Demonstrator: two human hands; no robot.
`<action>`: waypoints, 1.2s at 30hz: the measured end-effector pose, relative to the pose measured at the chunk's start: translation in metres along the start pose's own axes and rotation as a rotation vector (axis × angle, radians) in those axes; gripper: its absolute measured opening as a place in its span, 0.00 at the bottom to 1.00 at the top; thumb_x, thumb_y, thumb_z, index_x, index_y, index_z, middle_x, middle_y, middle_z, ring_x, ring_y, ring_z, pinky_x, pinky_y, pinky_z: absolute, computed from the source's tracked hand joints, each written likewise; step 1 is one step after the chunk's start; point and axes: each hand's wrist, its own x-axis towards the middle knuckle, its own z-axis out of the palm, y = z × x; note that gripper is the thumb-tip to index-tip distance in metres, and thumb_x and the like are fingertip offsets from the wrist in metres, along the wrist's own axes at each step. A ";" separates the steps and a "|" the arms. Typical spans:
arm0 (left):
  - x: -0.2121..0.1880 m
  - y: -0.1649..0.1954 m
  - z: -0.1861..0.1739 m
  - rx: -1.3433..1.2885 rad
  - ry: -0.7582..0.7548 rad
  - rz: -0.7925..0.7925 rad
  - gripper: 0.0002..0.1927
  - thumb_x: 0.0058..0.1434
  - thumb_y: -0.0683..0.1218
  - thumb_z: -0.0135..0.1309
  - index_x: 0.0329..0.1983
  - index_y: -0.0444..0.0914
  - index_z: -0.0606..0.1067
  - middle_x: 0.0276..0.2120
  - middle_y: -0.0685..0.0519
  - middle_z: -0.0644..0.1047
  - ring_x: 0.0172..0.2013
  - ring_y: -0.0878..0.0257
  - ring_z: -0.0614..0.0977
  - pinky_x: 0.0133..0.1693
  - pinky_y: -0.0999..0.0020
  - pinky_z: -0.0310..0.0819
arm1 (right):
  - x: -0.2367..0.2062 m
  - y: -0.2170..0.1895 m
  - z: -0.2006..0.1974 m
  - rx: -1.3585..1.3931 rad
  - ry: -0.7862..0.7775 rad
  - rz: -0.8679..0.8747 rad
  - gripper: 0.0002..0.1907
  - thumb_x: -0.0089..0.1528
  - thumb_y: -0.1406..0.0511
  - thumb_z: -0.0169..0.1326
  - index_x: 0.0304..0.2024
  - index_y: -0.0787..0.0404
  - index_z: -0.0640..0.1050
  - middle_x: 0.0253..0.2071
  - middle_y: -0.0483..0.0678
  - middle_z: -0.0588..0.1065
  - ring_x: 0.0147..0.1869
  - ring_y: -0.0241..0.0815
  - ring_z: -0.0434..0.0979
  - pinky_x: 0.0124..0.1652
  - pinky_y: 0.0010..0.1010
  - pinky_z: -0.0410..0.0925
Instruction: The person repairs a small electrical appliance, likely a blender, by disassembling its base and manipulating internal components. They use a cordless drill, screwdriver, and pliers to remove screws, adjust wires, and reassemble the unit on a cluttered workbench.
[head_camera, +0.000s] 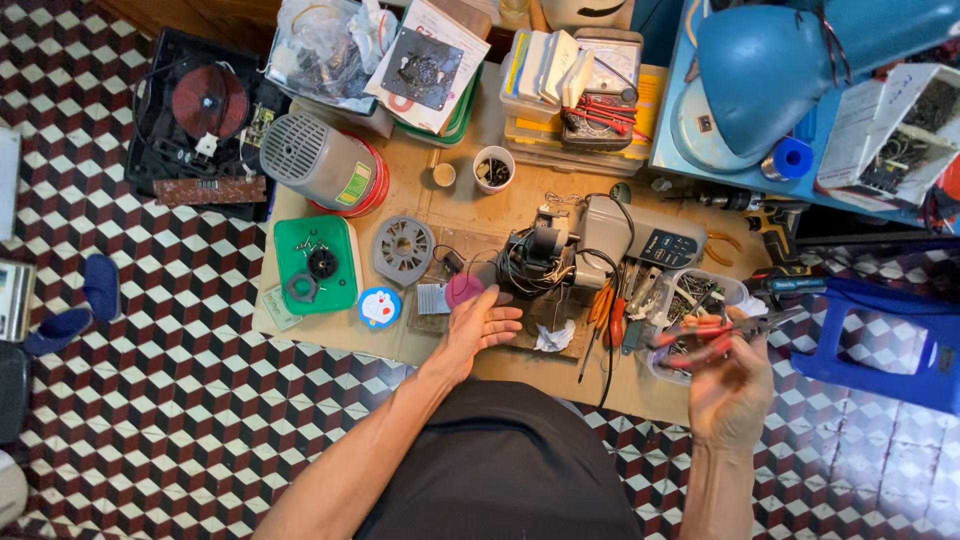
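A: While the person is leaning over the low wooden work table (520, 365), the left hand (478, 325) is lying flat and spread near the middle of the top, fingers pointing at a round pink plastic cap (463, 289) and gripping nothing.

B: And the right hand (728, 385) is hovering at the near right, fingers curled around a pair of red-handled metal pliers (712, 332), the tip pointing right, above a clear plastic tub of small tools (690, 300).

A: Those pliers are looking stiff and fairly light to me. The coated handles are offering the sure grip; bare steel jaws would likely be slipping in the fingers.

B: Agreed. Just beyond the open hand, a grey plastic appliance housing with tangled black wires and a small motor (570, 250) is sitting mid-table. I'd judge that loose wiring delicate, so the solid grey shell is the place to take hold.

A: Further left, a green plastic tray holding screws and black rings (317, 262) is resting beside a grey ribbed plastic disc (403, 250).

B: Orange-handled screwdrivers (603, 303) are lying between the two hands, and a white paper cup (493, 168) is standing on the far side.
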 end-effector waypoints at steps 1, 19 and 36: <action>0.002 0.001 -0.003 -0.009 0.005 0.006 0.26 0.67 0.60 0.47 0.57 0.37 0.70 0.43 0.46 0.83 0.39 0.60 0.85 0.41 0.66 0.80 | -0.002 -0.005 0.009 0.225 -0.046 0.120 0.11 0.62 0.66 0.53 0.47 0.64 0.75 0.40 0.51 0.78 0.48 0.48 0.82 0.55 0.41 0.74; 0.016 0.000 -0.003 0.039 -0.054 0.127 0.18 0.70 0.52 0.48 0.55 0.34 0.72 0.41 0.49 0.80 0.35 0.64 0.82 0.37 0.71 0.78 | 0.087 0.027 0.234 -2.182 -1.205 -0.277 0.34 0.53 0.50 0.68 0.53 0.61 0.72 0.46 0.55 0.76 0.46 0.57 0.81 0.43 0.46 0.75; 0.026 0.008 0.009 0.059 -0.072 0.104 0.20 0.68 0.45 0.44 0.59 0.33 0.72 0.45 0.47 0.81 0.40 0.58 0.85 0.41 0.62 0.81 | 0.057 -0.028 0.203 -1.921 -1.142 -0.361 0.30 0.52 0.57 0.64 0.56 0.57 0.75 0.45 0.50 0.76 0.40 0.52 0.82 0.39 0.44 0.76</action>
